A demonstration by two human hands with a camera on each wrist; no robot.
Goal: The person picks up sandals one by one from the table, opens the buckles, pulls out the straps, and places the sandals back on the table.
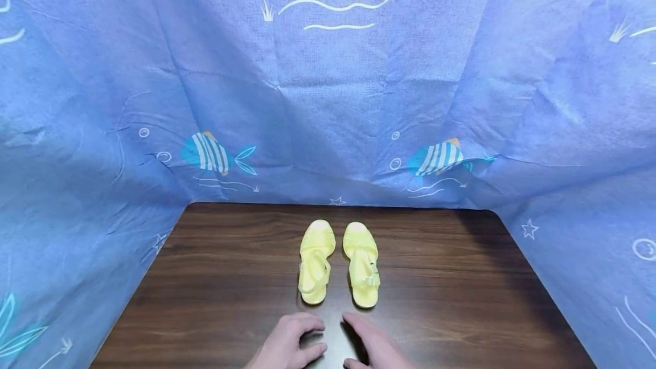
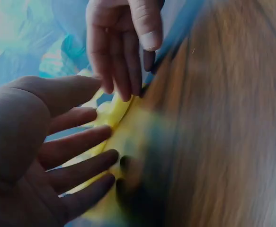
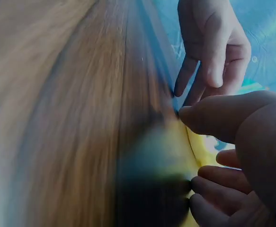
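A pair of pale yellow sandals lies side by side in the middle of a dark wooden table [image 1: 215, 278], toes pointing away from me. The left sandal [image 1: 315, 263] and right sandal [image 1: 361, 263] are a small gap apart. My left hand [image 1: 292, 340] rests on the table just short of the left sandal's heel, fingers loosely bent, holding nothing. My right hand [image 1: 371, 341] lies beside it behind the right sandal's heel, fingers fairly straight, also empty. In the wrist views, which are blurred, both hands [image 2: 76, 151] [image 3: 232, 142] hover close to yellow sandal material [image 2: 111, 113] [image 3: 200, 150].
A blue cloth [image 1: 328, 101] printed with striped fish and bubbles hangs behind the table and drapes down along both its sides. Bare wood shows to the left and right of the sandals.
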